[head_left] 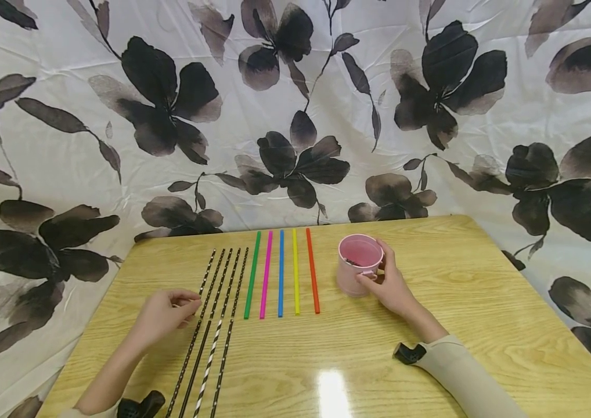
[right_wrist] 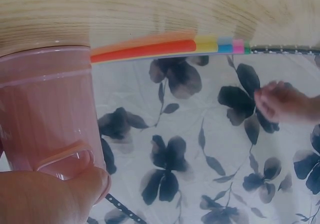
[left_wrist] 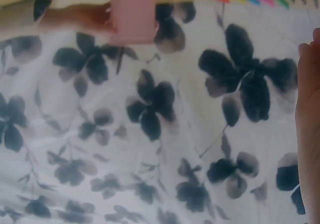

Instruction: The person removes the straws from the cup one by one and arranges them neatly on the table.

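My right hand (head_left: 392, 293) grips a pink cup (head_left: 350, 283) on the right side of the table, thumb by its small handle (right_wrist: 75, 159) and fingers around the far side. Inside it a small dark patterned piece shows. A white-dotted dark stick (right_wrist: 124, 207) juts past its rim in the right wrist view. Loosely curled, my left hand (head_left: 165, 313) hovers over the left side with nothing visible in it. Its fingertips cover the near end of the leftmost black patterned straw (head_left: 206, 273) in the head view. Several more black patterned straws (head_left: 217, 284) lie beside it.
Green (head_left: 252, 276), pink (head_left: 266, 276), blue (head_left: 281, 276), yellow (head_left: 296, 273) and red (head_left: 313, 271) straws lie side by side between the hands. Nearer the front lie several dark straws, one white-striped (head_left: 208, 368). A flowered cloth (head_left: 285, 104) hangs behind the wooden table (head_left: 379, 371).
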{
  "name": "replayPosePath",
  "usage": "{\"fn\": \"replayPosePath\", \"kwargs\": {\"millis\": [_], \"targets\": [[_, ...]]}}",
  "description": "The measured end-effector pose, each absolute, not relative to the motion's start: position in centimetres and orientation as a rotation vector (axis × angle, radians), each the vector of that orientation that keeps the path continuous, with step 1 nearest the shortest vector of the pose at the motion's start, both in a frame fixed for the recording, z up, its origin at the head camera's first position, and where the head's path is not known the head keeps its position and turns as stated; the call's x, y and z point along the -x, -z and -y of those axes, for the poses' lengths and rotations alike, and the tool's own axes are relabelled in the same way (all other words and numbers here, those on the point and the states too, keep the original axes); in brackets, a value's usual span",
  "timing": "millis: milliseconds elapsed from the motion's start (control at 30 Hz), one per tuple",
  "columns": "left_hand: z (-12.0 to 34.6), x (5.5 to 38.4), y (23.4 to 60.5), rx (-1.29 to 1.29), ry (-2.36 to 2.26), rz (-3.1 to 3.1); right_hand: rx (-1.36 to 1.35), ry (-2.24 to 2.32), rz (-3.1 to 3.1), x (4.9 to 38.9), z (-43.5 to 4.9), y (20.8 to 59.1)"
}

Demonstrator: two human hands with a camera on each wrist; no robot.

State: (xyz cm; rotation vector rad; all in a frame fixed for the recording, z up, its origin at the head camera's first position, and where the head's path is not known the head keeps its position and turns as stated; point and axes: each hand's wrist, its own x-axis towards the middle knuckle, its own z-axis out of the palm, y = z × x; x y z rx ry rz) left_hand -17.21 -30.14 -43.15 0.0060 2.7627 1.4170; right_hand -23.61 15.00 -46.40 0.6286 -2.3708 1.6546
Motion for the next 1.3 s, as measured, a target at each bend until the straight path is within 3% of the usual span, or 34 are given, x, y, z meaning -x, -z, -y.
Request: {"fn": "replayPosePath", "kwargs": {"millis": [500,1300], "targets": [[20.9,21.5,38.3,-0.484,-1.364,-2.850,-0.594,-1.679,2.351,23.5,-14.7,46.7],[7.1,24.3,42.0,-0.878,-1.639,-2.756,-0.630,-1.664,2.372,23.6,-15.0,46.5]]}}
